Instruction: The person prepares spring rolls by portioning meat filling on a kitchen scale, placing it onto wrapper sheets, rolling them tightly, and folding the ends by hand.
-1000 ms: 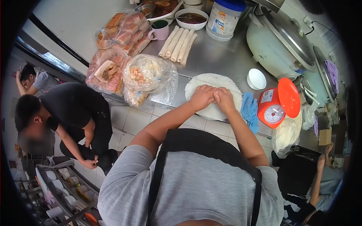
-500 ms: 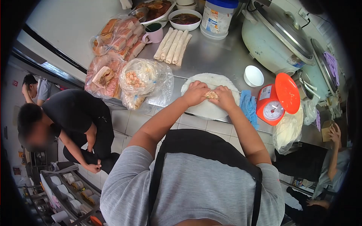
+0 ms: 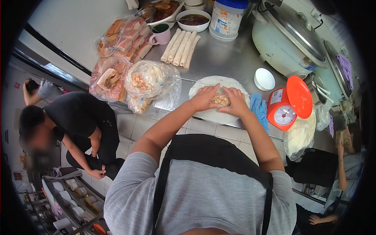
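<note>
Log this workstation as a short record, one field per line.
Left hand: at the left side of the filling, fingers spread
Right hand: at the right side of the filling, fingers spread
Work surface: metal counter
Under the filling: round white sheet
Beyond the sheet: several pale rolls, side by side
Right of the sheet: blue cloth, then red scale
Left of the sheet: plastic bag with food inside
Above the cloth: white bowl

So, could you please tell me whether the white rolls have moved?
No, the white rolls sit in the same place, left of the blue-lidded tub in view.
</note>
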`<state>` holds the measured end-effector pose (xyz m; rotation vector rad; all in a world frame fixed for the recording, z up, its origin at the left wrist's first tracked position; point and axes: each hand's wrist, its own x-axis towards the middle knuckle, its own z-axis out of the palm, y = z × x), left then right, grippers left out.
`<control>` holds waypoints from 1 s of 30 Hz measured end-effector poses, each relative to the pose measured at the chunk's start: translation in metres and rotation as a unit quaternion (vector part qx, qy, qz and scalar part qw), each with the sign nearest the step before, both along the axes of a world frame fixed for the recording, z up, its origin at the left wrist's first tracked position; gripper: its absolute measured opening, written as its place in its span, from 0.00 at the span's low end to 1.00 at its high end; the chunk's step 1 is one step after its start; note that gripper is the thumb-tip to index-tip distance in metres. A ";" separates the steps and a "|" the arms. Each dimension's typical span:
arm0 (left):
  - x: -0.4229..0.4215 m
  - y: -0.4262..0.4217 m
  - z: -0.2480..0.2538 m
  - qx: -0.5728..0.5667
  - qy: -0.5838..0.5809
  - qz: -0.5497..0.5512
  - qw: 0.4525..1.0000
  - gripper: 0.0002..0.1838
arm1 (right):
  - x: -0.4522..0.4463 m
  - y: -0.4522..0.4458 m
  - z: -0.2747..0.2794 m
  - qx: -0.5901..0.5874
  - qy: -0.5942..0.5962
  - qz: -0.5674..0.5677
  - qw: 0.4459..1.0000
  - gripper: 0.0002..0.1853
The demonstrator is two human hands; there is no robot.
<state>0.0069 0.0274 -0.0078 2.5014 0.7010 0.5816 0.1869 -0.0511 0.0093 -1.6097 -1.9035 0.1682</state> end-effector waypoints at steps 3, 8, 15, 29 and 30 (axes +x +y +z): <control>0.006 0.000 -0.001 0.022 0.042 0.002 0.999 0.25 | 0.002 0.004 -0.003 -0.059 -0.067 0.022 0.996 0.20; 0.005 0.010 -0.003 -0.010 0.083 0.004 0.996 0.27 | 0.016 0.005 -0.018 -0.067 -0.075 0.011 0.995 0.20; 0.004 -0.001 -0.004 -0.023 -0.039 0.026 0.999 0.19 | 0.006 0.005 -0.021 -0.004 0.012 0.032 0.999 0.16; 0.000 0.007 -0.010 -0.016 0.027 -0.001 0.999 0.27 | 0.003 0.017 -0.025 -0.136 -0.084 0.035 0.986 0.27; -0.001 0.003 -0.005 -0.009 0.021 0.008 1.000 0.26 | 0.001 0.014 -0.020 -0.099 -0.076 0.014 0.992 0.24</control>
